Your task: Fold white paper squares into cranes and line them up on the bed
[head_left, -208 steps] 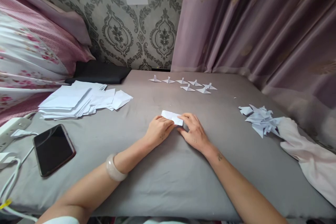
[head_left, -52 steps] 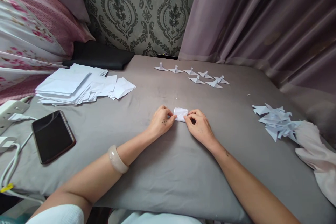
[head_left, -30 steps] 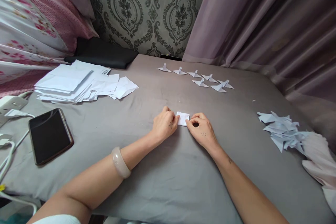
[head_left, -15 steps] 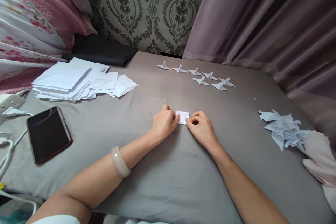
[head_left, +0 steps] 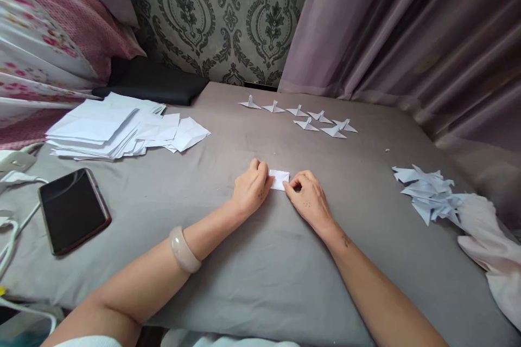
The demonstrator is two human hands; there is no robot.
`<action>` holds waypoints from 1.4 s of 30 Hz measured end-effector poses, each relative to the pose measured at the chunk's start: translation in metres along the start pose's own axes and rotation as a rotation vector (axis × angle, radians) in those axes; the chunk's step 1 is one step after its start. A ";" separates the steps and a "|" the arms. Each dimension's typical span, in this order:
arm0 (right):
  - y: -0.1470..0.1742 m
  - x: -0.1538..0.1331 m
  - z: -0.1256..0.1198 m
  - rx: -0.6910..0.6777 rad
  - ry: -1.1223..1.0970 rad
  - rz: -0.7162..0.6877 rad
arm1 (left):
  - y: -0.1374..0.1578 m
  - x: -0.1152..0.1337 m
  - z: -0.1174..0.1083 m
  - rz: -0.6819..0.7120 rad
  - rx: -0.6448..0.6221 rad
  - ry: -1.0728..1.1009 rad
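A small folded white square of paper (head_left: pixel 279 179) lies on the grey cloth between my hands. My left hand (head_left: pixel 252 185) grips its left edge, fingers curled and thumb along the paper. With thumb and forefinger pinched, my right hand (head_left: pixel 308 198) holds the lower right corner. Beyond my hands, several folded paper cranes (head_left: pixel 299 111) with spread wings stand in two rows. To the right lies a heap of flatter folded paper birds (head_left: pixel 431 192). At the left sits a stack of white paper sheets (head_left: pixel 93 124), with a few loose squares (head_left: pixel 189 134) beside it.
A dark-screened phone (head_left: pixel 74 210) rests at the left, near white cables (head_left: pixel 14 238) and a power strip (head_left: pixel 16 161). Behind the stack is a black folded item (head_left: pixel 154 80). A pale cloth (head_left: pixel 488 244) lies at the right edge. Purple curtains (head_left: pixel 358 27) hang behind.
My left hand's fingers have shifted slightly on the paper's left edge. Both hands still hold it. The whole view has moved a little, so things appear slightly further left.
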State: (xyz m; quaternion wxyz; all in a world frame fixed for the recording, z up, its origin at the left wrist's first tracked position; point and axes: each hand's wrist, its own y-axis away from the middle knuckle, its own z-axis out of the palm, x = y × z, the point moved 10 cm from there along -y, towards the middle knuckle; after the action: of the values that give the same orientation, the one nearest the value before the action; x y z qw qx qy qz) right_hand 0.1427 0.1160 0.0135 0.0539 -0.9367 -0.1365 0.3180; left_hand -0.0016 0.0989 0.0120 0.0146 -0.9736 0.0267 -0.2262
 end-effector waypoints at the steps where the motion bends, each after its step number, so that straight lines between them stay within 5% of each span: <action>1: 0.001 -0.003 -0.001 0.013 0.004 -0.032 | 0.000 0.005 -0.001 0.065 0.020 -0.019; 5: 0.007 -0.027 0.002 -0.007 -0.008 -0.252 | 0.002 0.029 0.003 0.375 0.060 -0.103; 7: 0.010 -0.037 0.007 -0.059 -0.010 -0.344 | 0.002 0.028 0.004 0.416 0.073 -0.086; 26: 0.037 -0.060 0.016 -0.235 0.445 -0.523 | 0.004 -0.002 0.004 0.205 0.058 0.198; 42: 0.035 -0.049 -0.003 -0.220 0.314 -0.458 | 0.008 -0.001 0.002 0.269 0.033 0.026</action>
State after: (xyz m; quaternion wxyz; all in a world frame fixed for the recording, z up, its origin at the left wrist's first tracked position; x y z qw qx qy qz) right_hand 0.1149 0.0679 0.0380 0.0430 -0.9195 -0.3677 0.1322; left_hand -0.0022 0.0907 0.0093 0.0606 -0.9578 0.1534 -0.2354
